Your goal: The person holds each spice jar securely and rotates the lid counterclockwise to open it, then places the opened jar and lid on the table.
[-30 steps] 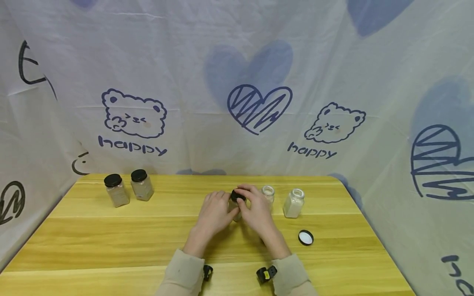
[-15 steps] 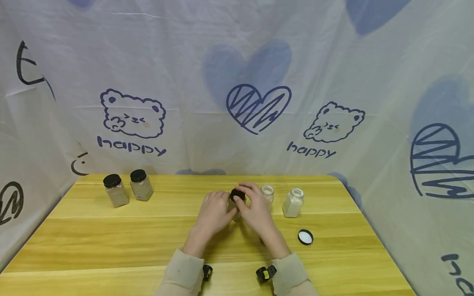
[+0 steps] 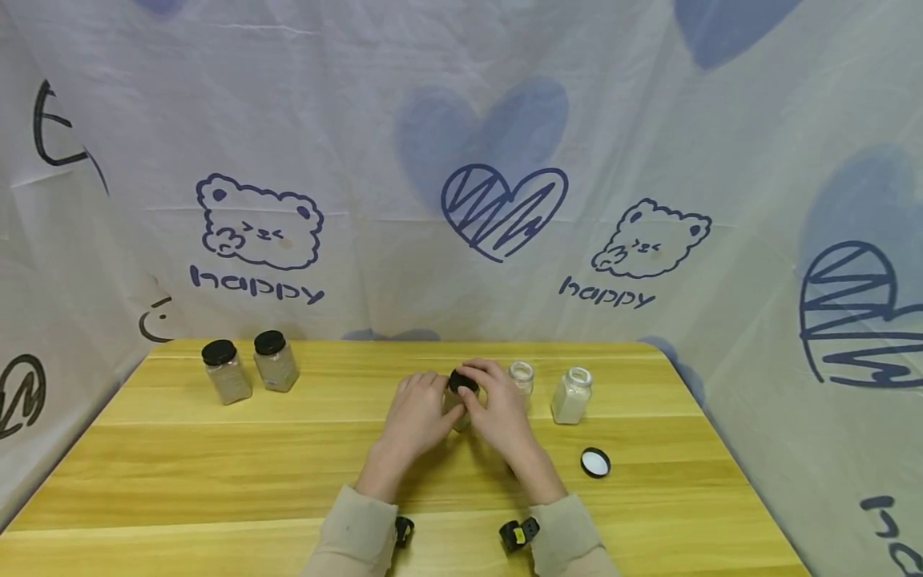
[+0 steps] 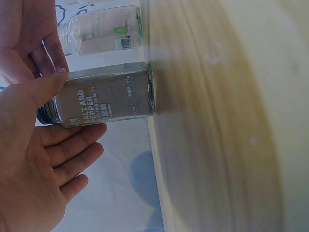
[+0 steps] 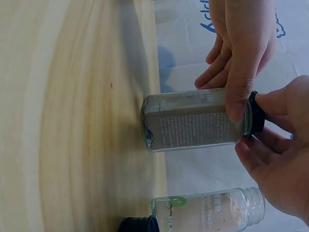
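A square glass seasoning jar [image 3: 460,420], labelled salt and pepper in the left wrist view, stands upright on the table between both hands. It holds grey-brown powder. My left hand [image 3: 420,415] grips the jar's upper body, thumb on one side and fingers on the other. With thumb and fingers my right hand [image 3: 505,410] pinches the black lid [image 5: 257,114] at the jar's mouth. Some threads of the neck show beneath the lid in the right wrist view. Just right of the right hand stands a lidless glass jar [image 4: 104,30] of pale powder, partly hidden in the head view.
Another lidless jar [image 3: 572,397] of white powder stands further right. A black lid [image 3: 595,462] lies white inside up before it. Another black lid [image 5: 139,224] lies by the nearer lidless jar. Two black-lidded jars [image 3: 229,380] stand at the back left. A printed cloth [image 3: 375,240] hangs behind the table.
The right hand's fingers have shifted slightly on the lid. The left hand, the gripped jar and the other jars keep their places.
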{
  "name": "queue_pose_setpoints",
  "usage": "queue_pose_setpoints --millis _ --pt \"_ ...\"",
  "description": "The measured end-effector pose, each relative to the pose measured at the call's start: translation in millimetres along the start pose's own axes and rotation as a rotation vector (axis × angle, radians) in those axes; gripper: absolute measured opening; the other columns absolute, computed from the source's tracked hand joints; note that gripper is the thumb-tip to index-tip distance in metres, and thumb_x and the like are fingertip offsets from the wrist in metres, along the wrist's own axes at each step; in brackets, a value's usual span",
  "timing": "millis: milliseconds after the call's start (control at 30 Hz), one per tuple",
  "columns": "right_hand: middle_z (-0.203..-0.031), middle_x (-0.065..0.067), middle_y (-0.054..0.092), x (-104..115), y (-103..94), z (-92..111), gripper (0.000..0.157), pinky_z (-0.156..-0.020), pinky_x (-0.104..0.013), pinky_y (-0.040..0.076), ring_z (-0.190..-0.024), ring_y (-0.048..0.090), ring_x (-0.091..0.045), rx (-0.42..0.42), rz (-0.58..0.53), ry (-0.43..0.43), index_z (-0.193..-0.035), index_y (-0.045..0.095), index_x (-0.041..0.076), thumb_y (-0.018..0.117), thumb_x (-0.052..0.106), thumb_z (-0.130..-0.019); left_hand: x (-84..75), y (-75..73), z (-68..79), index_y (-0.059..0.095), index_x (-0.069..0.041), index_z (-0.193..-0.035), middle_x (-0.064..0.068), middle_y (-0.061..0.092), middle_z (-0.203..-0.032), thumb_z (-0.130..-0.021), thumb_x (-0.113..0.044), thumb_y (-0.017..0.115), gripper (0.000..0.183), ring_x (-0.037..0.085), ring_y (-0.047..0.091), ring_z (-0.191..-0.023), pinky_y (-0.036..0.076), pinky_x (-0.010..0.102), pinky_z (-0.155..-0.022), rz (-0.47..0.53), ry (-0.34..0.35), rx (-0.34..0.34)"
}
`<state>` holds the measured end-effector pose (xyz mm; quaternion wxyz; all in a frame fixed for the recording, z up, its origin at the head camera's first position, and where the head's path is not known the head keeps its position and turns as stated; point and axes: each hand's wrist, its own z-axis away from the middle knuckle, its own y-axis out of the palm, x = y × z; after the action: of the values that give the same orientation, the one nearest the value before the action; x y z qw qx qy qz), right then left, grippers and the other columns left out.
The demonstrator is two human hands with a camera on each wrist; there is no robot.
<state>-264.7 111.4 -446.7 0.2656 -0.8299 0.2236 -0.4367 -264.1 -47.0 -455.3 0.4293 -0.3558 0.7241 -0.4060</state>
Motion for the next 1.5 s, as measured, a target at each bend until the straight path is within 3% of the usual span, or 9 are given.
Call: queue_pose_setpoints --millis 267,500,733,1267,1500 --pt "-0.147 -0.015 0.057 -1.3 -2.0 -1.1 0.035 -0.109 -0.054 0.049 -0.135 0.055 -0.038 0.105 -0.048 -0.008 -0.136 0.066 0.000 0.059 -0.002 -0.102 -0.1 0.3 0.7 0.067 0.002 -0.128 0.017 0.069 -0.123 -0.097 -0.040 0.074 0.052 0.038 0.061 -0.121 0.043 0.054 -0.113 -0.005 -0.003 0.003" --pt "-0.145 -0.016 0.057 -0.2 -0.6 0.9 0.036 -0.106 -0.057 0.050 -0.134 0.054 -0.039 0.027 -0.084 0.027 -0.135 0.067 0.002 0.069 0.015 -0.101 1.1 0.8 0.9 0.071 0.003 -0.119 0.017 0.071 -0.115 -0.095 -0.030 0.077 0.042 0.038 0.064 -0.114 0.046 0.055 -0.110 0.023 0.017 -0.041" --pt "-0.137 -0.017 0.061 -1.3 0.3 1.3 0.034 -0.105 -0.055 0.052 -0.128 0.058 -0.038 -0.004 -0.068 0.024 -0.130 0.070 0.000 0.074 0.011 -0.097 0.6 0.5 0.6 0.070 0.003 -0.121 0.017 0.071 -0.117 -0.096 -0.035 0.075 0.046 0.038 0.063 -0.116 0.045 0.055 -0.111 0.016 0.006 -0.023" --pt "-0.146 -0.017 0.057 0.2 -1.8 -1.3 0.032 -0.111 -0.055 0.047 -0.136 0.053 -0.038 0.088 -0.070 -0.008 -0.134 0.066 -0.003 0.060 -0.001 -0.103 -0.3 -0.1 0.1 0.068 0.002 -0.126 0.017 0.069 -0.121 -0.097 -0.039 0.074 0.050 0.038 0.062 -0.119 0.044 0.055 -0.112 0.000 0.000 -0.007" --pt "-0.149 -0.016 0.055 1.8 -0.4 0.8 0.035 -0.109 -0.055 0.049 -0.138 0.052 -0.038 0.062 -0.089 0.011 -0.134 0.067 -0.001 0.067 0.013 -0.102 1.6 1.0 0.5 0.070 0.003 -0.122 0.018 0.071 -0.119 -0.094 -0.029 0.078 0.044 0.039 0.063 -0.117 0.044 0.055 -0.112 0.030 0.016 -0.025"
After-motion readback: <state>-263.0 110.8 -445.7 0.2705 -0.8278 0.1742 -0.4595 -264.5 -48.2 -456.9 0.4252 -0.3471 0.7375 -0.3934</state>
